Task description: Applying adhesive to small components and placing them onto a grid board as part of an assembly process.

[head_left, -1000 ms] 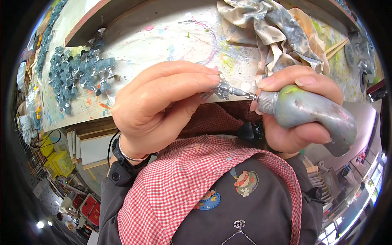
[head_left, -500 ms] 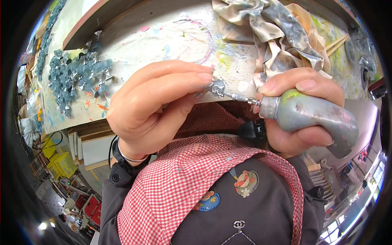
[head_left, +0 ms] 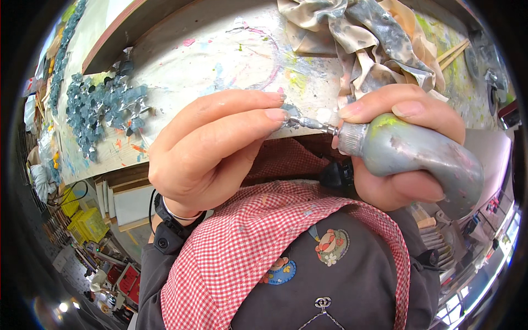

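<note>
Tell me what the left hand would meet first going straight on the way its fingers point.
Probably the metal nozzle of the grey bottle, just past the small piece at the fingers of the left hand; depth there is unclear.

Small pieces (head_left: 88, 104) on the table (head_left: 203, 66) at left, cloth (head_left: 379, 44) at right, behind the bottle (head_left: 421, 148).

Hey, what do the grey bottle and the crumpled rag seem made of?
The grey bottle looks like plastic, judging by its smooth, softly shiny curves. The crumpled rag is probably matte, stained fabric, given its loose folds; which fibre is unclear.
</note>
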`<action>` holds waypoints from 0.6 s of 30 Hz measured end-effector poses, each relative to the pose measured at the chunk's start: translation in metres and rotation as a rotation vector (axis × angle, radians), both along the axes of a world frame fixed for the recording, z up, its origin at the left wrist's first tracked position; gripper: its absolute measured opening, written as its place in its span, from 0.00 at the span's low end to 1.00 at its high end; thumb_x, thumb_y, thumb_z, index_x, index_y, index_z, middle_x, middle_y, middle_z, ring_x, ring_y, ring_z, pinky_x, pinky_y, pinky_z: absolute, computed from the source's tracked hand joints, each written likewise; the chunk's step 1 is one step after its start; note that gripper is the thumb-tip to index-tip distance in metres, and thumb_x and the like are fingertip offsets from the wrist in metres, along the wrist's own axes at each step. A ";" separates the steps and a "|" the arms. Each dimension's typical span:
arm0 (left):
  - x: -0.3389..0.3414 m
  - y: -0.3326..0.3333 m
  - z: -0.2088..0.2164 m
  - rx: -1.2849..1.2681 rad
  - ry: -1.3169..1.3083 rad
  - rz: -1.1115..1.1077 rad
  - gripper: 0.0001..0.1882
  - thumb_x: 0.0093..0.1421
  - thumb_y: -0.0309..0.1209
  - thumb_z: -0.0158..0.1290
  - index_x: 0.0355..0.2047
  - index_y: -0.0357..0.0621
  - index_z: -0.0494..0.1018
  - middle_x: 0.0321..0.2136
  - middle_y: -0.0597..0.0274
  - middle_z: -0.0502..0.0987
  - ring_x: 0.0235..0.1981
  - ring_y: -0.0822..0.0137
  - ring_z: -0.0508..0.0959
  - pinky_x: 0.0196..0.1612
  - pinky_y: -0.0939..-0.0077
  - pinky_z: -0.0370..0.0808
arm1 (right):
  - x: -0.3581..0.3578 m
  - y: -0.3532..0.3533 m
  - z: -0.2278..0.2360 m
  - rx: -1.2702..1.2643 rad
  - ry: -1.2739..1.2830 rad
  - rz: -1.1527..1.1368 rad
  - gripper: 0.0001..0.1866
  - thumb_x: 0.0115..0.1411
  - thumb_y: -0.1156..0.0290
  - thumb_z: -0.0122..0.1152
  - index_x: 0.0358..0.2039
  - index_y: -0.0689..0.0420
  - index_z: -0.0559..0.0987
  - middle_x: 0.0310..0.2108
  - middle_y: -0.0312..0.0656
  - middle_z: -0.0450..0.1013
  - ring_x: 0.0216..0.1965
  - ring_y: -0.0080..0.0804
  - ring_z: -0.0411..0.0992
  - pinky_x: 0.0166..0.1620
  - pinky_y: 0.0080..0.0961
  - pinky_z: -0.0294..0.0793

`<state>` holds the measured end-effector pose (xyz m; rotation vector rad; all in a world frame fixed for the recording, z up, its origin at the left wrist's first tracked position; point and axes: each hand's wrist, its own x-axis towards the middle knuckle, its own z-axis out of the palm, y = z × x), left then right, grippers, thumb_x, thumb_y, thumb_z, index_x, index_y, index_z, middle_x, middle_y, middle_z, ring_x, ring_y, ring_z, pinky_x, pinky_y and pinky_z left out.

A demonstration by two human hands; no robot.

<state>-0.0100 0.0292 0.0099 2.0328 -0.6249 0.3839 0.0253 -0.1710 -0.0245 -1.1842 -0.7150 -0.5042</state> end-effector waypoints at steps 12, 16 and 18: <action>0.000 -0.003 -0.004 -0.036 -0.016 0.045 0.14 0.41 0.11 0.55 0.32 0.34 0.74 0.29 0.49 0.76 0.31 0.62 0.77 0.34 0.78 0.74 | -0.001 0.001 0.000 0.022 -0.020 -0.033 0.33 0.59 0.41 0.31 0.40 0.65 0.62 0.23 0.52 0.67 0.13 0.29 0.64 0.14 0.17 0.66; 0.000 -0.004 -0.007 -0.065 -0.047 0.074 0.15 0.39 0.10 0.54 0.31 0.33 0.75 0.27 0.50 0.76 0.29 0.62 0.78 0.32 0.78 0.74 | -0.002 -0.001 -0.002 0.033 -0.023 -0.039 0.34 0.59 0.41 0.30 0.40 0.65 0.62 0.22 0.52 0.67 0.13 0.29 0.64 0.14 0.17 0.66; 0.000 -0.004 -0.007 -0.069 -0.049 0.071 0.16 0.38 0.10 0.54 0.30 0.33 0.75 0.27 0.50 0.76 0.29 0.62 0.78 0.32 0.78 0.74 | -0.003 -0.002 -0.001 0.032 -0.028 -0.047 0.34 0.59 0.41 0.30 0.40 0.65 0.62 0.22 0.52 0.67 0.13 0.29 0.64 0.14 0.17 0.66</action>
